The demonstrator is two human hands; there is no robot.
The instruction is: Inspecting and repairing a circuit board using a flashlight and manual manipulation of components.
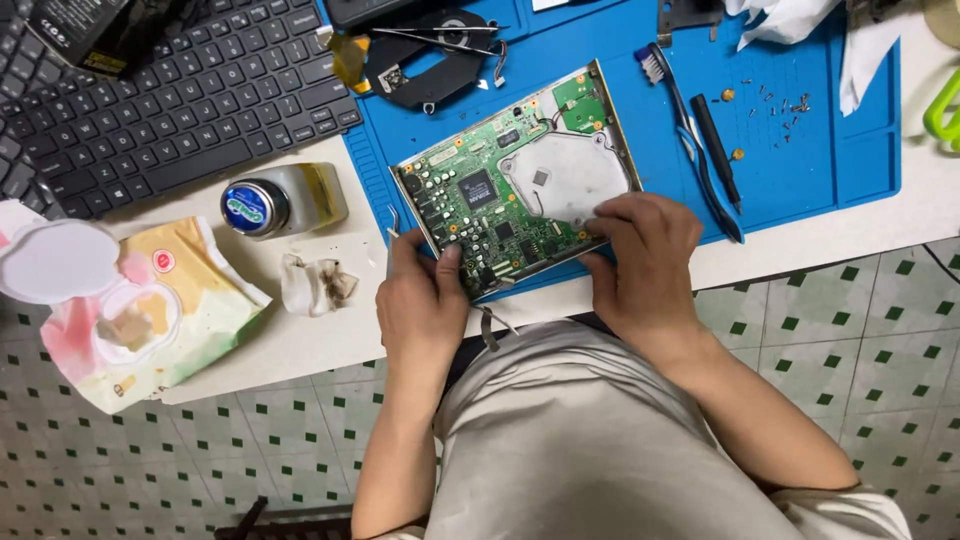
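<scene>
Green circuit board (500, 200) lay on the blue mat (830, 150), left hand (420, 300) pinched its near-left corner, thumb on top, right hand (645, 260) fingers curled together, pressing its near-right edge, toothbrush (690, 130) just beyond the right fingers.

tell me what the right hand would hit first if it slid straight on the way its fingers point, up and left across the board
Probably the silver metal plate on the green circuit board: the right hand already has its fingertips at the plate's near edge. Farther along that line lies the black fan part.
</scene>
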